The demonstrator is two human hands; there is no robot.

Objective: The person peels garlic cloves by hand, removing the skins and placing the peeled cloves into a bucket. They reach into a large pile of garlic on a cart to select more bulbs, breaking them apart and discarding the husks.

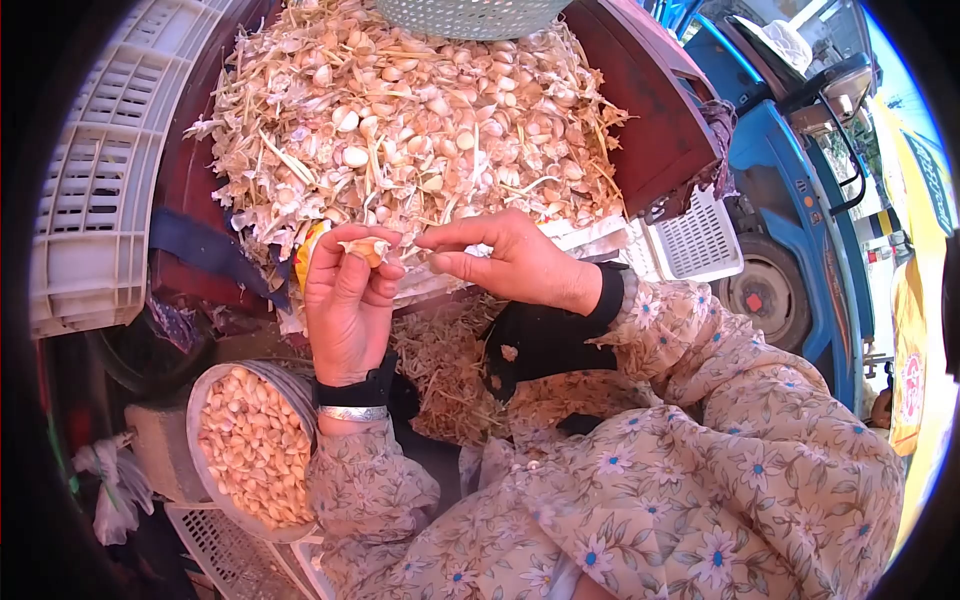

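My left hand (pixel 345 310) is closed, pinching a garlic clove (pixel 368 250) with pale papery skin between thumb and fingers. Just right of it, my right hand (pixel 515 262) has its thumb and index finger brought close together; whatever is between them is too small to name. Both hands are in front of a large heap of garlic cloves (pixel 440 130) mixed with loose skins and dry stalks. Below my left wrist stands a round bucket (pixel 196 420) filled with cleaned-looking garlic cloves (pixel 255 450).
A pale plastic crate (pixel 95 200) rises at the left. A green perforated basket (pixel 470 18) rests on the heap's far side. Dark red panels (pixel 655 110) flank the heap. A white basket (pixel 697 240) sits at right, before a blue vehicle (pixel 765 160). Skins (pixel 450 380) litter the ground.
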